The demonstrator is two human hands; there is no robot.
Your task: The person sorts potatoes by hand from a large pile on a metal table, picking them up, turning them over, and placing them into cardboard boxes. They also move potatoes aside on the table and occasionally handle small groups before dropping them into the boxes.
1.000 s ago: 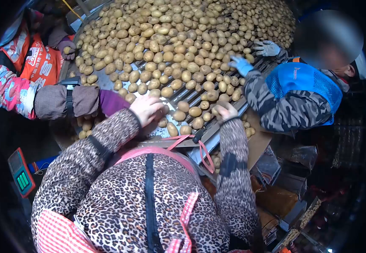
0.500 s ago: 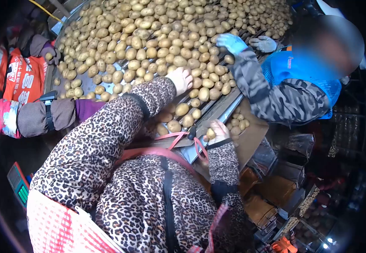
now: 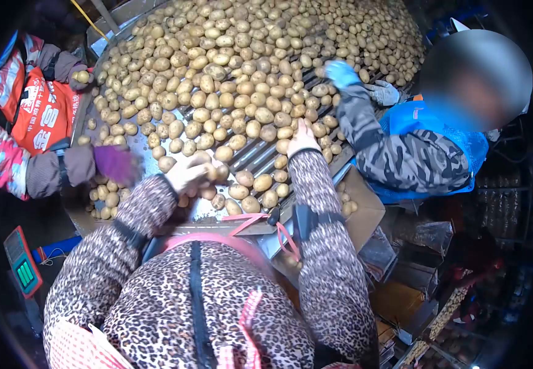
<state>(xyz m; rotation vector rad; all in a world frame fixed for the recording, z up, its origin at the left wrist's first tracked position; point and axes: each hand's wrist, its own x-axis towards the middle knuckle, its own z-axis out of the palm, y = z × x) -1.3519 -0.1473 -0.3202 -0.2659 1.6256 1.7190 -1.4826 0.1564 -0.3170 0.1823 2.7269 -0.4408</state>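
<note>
Potatoes point(image 3: 265, 115) cover a wide sorting table with a slatted metal surface point(image 3: 251, 155). At the near left of the heap is my left hand point(image 3: 188, 172), slightly blurred, with its fingers curled around a potato point(image 3: 220, 172) at the fingertips. My right hand point(image 3: 303, 138) reaches forward onto the potatoes at the right side. Its fingers are stretched out among them, and their tips are partly hidden. Several potatoes point(image 3: 250, 204) lie on the bare metal between my hands and the near edge.
On the right, a co-worker in a blue vest point(image 3: 429, 126) reaches in with a blue-gloved hand point(image 3: 342, 74). At left, another person's purple glove point(image 3: 116, 165) is over the table. A cardboard box point(image 3: 365, 206) with potatoes stands by the right edge. Pink straps point(image 3: 242, 222) lie at the near edge.
My left hand has moved left and nearer to me. My right hand has risen from below the table edge, where it held a potato, onto the heap; that potato is no longer visible in it.
</note>
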